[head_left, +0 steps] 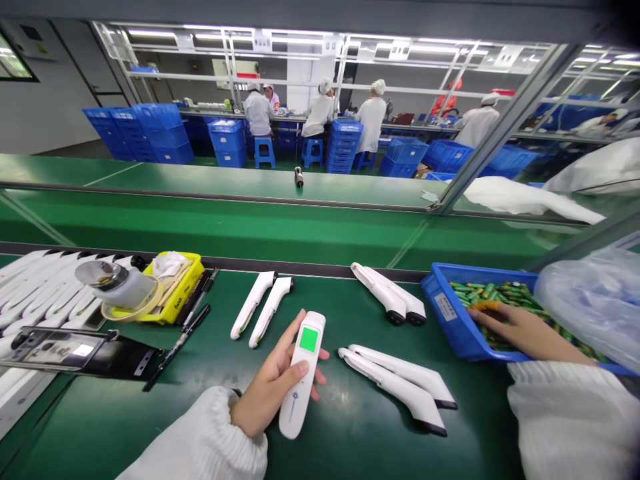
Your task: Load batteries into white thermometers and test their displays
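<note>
My left hand (280,390) is closed round a white infrared thermometer (296,400), thumb on its front just below the lit green screen. Over on the right, my right hand (525,330) reaches into a blue bin (453,333) of green batteries (515,293). Its fingers curl down among them, one with an orange band on it; the fingertips are hidden, and what they grip does not show. Between my hands lies a pair of white thermometers (400,380), with another pair (387,293) behind it. Two more thermometers (263,307) rest left of the held one.
At left are rows of white thermometers (30,287), a pump bottle (120,287), a yellow basket (187,290), pens (177,347) and a black-and-clear flat piece (80,350). A plastic bag (595,300) overhangs the bin. A green belt (300,230) runs behind; co-workers (370,120) sit beyond.
</note>
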Demonstrator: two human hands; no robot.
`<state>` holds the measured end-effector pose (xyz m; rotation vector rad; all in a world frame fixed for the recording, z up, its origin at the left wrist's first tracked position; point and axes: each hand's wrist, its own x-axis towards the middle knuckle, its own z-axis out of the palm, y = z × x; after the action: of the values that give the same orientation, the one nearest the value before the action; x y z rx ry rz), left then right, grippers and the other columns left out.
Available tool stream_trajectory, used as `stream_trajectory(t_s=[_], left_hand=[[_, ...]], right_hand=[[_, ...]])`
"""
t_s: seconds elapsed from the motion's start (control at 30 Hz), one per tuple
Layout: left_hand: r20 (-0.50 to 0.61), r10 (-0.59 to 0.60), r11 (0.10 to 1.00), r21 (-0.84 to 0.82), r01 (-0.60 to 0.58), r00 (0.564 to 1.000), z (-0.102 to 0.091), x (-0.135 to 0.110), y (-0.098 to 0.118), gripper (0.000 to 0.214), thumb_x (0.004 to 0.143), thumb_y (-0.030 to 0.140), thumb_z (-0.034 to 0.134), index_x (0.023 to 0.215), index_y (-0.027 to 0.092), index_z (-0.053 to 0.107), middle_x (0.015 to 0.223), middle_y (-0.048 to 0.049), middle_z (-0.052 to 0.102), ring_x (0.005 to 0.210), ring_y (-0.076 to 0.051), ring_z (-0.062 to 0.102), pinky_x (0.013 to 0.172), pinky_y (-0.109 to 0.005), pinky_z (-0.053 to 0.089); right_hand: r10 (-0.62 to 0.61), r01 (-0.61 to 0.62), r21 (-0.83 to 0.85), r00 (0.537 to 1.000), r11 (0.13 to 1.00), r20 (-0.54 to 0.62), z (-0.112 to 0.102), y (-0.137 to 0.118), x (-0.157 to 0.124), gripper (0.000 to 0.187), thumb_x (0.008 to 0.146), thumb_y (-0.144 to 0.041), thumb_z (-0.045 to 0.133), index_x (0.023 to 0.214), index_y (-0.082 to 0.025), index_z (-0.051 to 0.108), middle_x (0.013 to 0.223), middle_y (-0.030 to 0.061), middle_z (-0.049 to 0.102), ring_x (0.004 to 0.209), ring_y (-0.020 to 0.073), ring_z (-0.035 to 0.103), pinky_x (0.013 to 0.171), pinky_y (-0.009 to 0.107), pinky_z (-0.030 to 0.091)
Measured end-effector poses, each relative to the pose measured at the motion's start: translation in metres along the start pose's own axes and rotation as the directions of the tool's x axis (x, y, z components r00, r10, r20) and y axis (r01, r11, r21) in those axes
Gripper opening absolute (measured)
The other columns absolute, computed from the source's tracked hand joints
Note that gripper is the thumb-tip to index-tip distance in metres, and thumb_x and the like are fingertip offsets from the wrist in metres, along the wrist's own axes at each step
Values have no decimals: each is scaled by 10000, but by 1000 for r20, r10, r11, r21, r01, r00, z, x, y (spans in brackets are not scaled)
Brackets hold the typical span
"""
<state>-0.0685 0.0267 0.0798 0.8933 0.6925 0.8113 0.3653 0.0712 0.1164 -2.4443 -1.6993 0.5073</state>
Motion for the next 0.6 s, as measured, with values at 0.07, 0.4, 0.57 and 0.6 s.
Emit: stream_trajectory(t_s=[0.07, 0.4, 0.57, 0.6], left_hand=[[-17, 2, 1000, -4, -2, 1000, -1, 1, -1, 760, 892, 319, 533, 1484, 336, 56, 1109, -116, 596, 790, -182, 595, 701, -342, 517], [-78, -7, 997, -79, 0, 997, 0, 3, -3, 823, 847, 320, 600, 1485, 323, 81, 1038, -107, 616, 764, -195, 603, 634, -344, 537], [-73, 11, 999, -41, -14, 997, 1, 2, -2, 801, 861, 318, 573, 1489, 304, 77, 1043, -111, 603, 761, -191, 605, 653, -358, 543], [-62, 11, 1000, -28, -13, 998, 1, 2, -1, 796, 865, 317, 566, 1489, 305, 72, 1045, -109, 598, 762, -188, 602, 662, -360, 544]], right_hand=[[2, -2, -5, 1000, 1000, 1, 0, 2, 1, 535, 626, -633, 431, 869, -209, 649, 984, 121, 706, 989, 361, 626, 838, 424, 494], [-41, 40, -30, 998, 999, -46, 3, 16, 6, 521, 660, -649, 435, 843, -213, 653, 923, 109, 711, 951, 364, 637, 809, 433, 500], [-7, 9, 29, 997, 1000, -75, 0, 9, 0, 523, 643, -661, 449, 847, -227, 657, 925, 98, 710, 915, 353, 644, 832, 433, 489], [14, -11, 38, 996, 999, -90, 0, 7, -1, 527, 635, -666, 453, 844, -225, 652, 900, 103, 710, 892, 355, 646, 827, 439, 489]])
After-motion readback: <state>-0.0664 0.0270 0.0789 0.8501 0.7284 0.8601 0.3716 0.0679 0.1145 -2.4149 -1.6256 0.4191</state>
